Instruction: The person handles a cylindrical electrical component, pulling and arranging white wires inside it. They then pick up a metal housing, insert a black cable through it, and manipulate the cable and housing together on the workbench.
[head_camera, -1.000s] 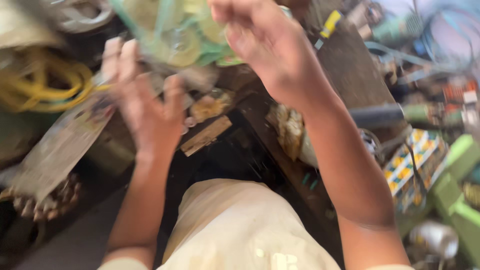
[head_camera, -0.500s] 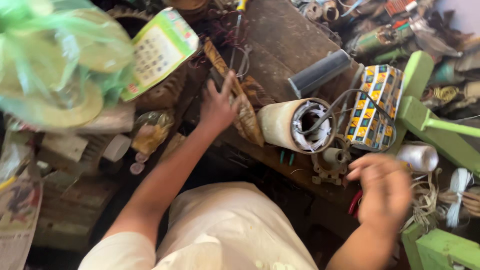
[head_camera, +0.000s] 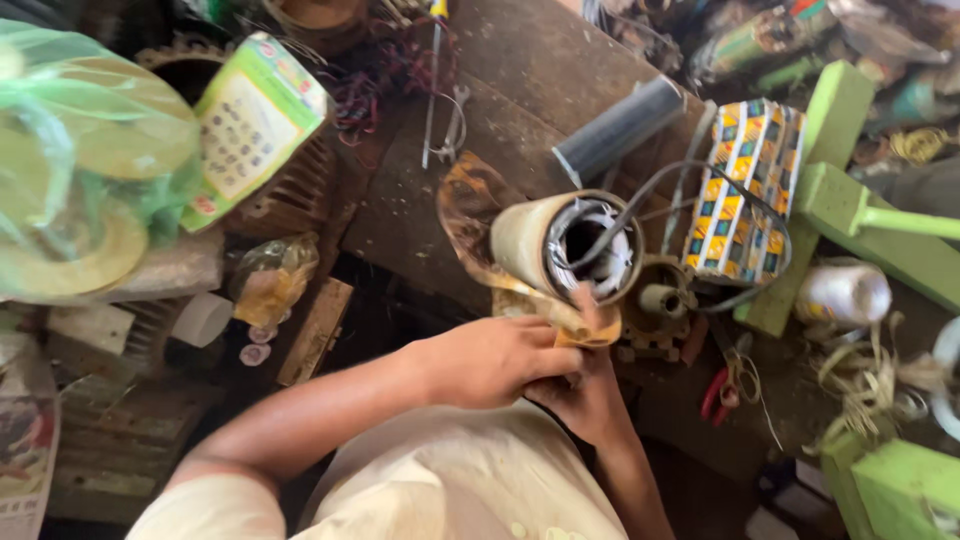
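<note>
We have both hands at the near edge of the table (head_camera: 560, 60), under the motor stator (head_camera: 565, 245). Our left hand (head_camera: 495, 355) and right hand (head_camera: 585, 395) pinch a yellowish strip (head_camera: 580, 325) in their fingers. It looks thin and floppy, the stator heavy and stiff; best gripped round its casing.
</note>
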